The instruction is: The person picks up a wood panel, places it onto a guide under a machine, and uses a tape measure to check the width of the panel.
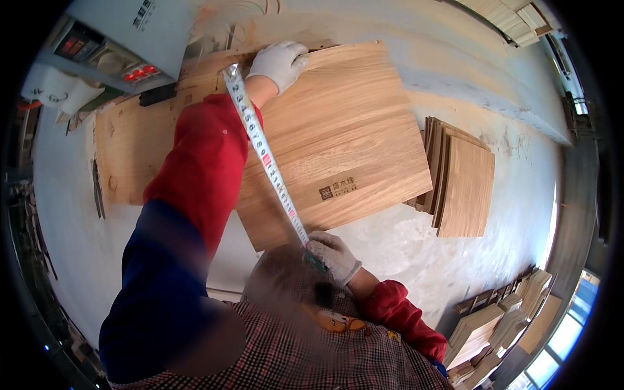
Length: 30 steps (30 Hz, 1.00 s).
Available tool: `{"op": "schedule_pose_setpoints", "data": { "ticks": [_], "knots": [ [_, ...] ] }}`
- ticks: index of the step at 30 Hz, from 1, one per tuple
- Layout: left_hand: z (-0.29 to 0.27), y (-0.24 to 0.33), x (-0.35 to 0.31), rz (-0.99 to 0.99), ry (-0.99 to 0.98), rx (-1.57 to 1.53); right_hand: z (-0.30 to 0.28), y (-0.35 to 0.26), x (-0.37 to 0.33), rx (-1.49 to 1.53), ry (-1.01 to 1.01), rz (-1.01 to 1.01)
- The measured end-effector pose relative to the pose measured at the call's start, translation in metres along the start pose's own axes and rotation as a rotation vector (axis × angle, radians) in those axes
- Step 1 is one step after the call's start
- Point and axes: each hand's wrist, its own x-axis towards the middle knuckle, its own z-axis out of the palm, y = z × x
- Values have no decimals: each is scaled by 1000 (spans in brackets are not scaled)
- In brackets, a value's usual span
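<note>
A large light wooden board (351, 130) lies flat on a grey surface (416, 247). My left hand (279, 62), in a white glove, reaches to the board's far edge, and its fingers curl over that edge. My right hand (333, 257), also gloved, holds a tape measure (273, 169) at the board's near edge. The yellow-white tape runs from this hand diagonally across the board and over my red left sleeve, ending beside my left wrist. A dark stamped mark sits near the board's front right corner.
A second, wider board (130, 149) lies under the first at the left. A stack of smaller wooden panels (463, 182) sits to the right. A grey machine with red buttons (110, 45) stands at the top left. Piles of cut wood (500, 325) fill the lower right.
</note>
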Motion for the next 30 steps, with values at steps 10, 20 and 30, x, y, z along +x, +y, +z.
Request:
{"op": "schedule_pose_setpoints", "data": {
  "ticks": [10,20,30],
  "knots": [
    [-66,-1,-208,-664,393,-774,-70,-94,-57,-1617,422,-270],
    [-23,92,-338,-1151,343,-1237,-41,-170,-12,-1984,471,-219],
    [-6,97,-327,-1174,549,-1194,-36,-180,20,-2117,441,-222]
  ]
}}
